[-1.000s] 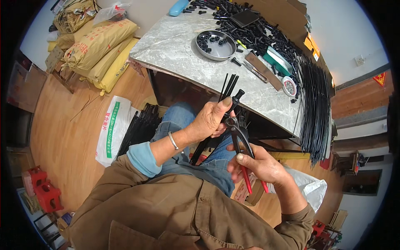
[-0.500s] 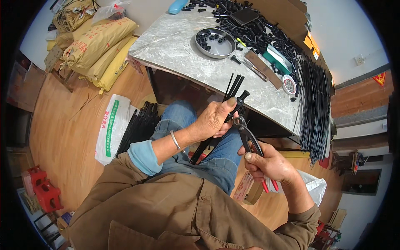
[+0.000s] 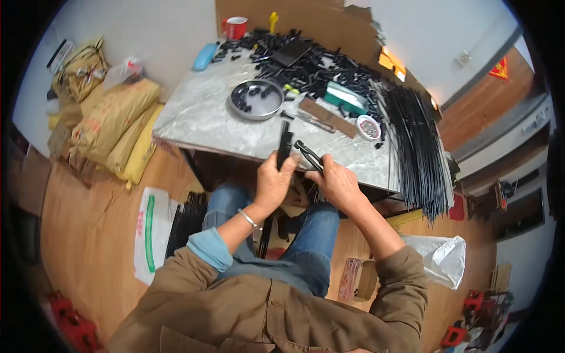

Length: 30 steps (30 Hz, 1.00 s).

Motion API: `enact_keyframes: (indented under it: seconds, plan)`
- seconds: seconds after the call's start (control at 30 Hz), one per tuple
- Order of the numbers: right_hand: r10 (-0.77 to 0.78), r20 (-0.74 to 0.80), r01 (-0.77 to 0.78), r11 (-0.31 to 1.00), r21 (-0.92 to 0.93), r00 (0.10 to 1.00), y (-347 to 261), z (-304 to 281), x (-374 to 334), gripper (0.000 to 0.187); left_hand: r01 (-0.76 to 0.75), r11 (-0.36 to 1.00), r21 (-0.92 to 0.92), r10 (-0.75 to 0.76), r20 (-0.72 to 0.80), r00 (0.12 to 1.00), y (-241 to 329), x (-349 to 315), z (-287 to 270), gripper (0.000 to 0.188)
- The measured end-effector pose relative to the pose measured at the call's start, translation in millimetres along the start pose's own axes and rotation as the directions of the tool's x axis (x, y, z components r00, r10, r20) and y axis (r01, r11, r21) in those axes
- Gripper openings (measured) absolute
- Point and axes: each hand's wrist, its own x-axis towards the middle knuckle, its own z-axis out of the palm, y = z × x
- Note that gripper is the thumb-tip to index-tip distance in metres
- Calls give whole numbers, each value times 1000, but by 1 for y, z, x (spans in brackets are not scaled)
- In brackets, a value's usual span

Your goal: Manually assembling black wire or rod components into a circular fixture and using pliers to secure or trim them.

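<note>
My left hand (image 3: 272, 185) is closed around a bundle of thin black rods (image 3: 285, 144), their upper ends standing above the thumb at the table's front edge. Below the fist the rods run down between my knees. Closed on a pair of pincers (image 3: 309, 155), my right hand (image 3: 339, 183) is just to the right, with the dark head pointing up and left. The pincer head is close beside the rods with a small gap; the handles are mostly hidden in the palm. Beyond the hands, a round metal dish (image 3: 256, 115) with small black pieces rests on the marbled table (image 3: 206, 117).
Loose black fittings (image 3: 312, 70) cover the back of the table, near a teal box (image 3: 346, 101), a small white tub (image 3: 368, 127) and a brown strip (image 3: 327, 117). Long black rods (image 3: 415, 153) overhang the right edge. Yellow sacks (image 3: 115, 123) are piled at left.
The view has tilted up, showing more of the table's back. The pincers have come away from the black fitting by my left thumb. Both hands are now nearer the table's front edge.
</note>
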Motion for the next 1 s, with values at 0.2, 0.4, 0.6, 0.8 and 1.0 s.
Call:
enact_keyframes:
  seconds: [0.2,0.4,0.6,0.8,1.0]
  plan:
    - [-9,-175,-26,981,-193,984,33,21,33,55,138,943,-301,-86,181,980,48,12,-7,27]
    - [-158,-392,33,951,-308,906,35,24,34,46,-259,871,-418,276,-19,961,102,36,-43,30]
    - [-360,-136,370,733,571,923,-6,33,-58,31,-215,717,-663,3,-306,952,122,66,-116,38]
    - [42,67,-59,-175,983,997,1,46,-124,93,175,303,-937,-492,4,871,22,35,-106,40]
    - [542,-220,287,-40,957,811,74,7,-128,27,799,185,-572,-478,658,582,-21,-63,-12,80]
